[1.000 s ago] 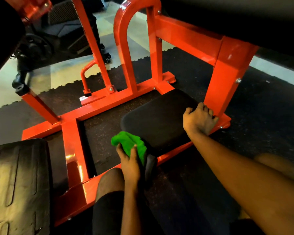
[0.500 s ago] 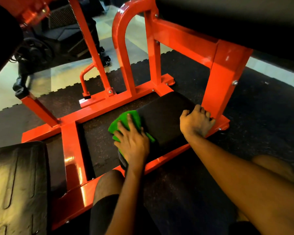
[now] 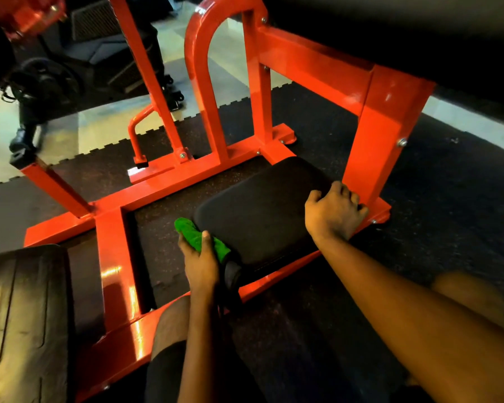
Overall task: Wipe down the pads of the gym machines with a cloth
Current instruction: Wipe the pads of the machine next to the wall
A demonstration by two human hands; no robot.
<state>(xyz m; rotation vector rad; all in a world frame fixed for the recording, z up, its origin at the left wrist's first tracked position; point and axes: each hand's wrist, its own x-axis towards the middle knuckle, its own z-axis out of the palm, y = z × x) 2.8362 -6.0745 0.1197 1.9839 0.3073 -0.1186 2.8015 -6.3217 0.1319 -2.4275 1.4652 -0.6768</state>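
Note:
A low black pad (image 3: 262, 207) sits inside the orange machine frame (image 3: 163, 184) near the floor. My left hand (image 3: 200, 261) grips a bunched green cloth (image 3: 198, 239) and holds it against the pad's near left edge. My right hand (image 3: 333, 212) rests with curled fingers on the pad's right end, next to the orange upright post (image 3: 387, 135). A second black ribbed pad (image 3: 21, 321) lies at the lower left.
Dark rubber floor mats (image 3: 448, 199) surround the machine, with pale floor beyond. A black weight plate and other dark equipment (image 3: 47, 85) stand at the upper left. A large dark pad (image 3: 419, 27) overhangs the top right. My knees show at the bottom.
My left hand slid the green cloth from the top of the pad's left end back down to its near left edge. The right hand stayed on the pad's right end.

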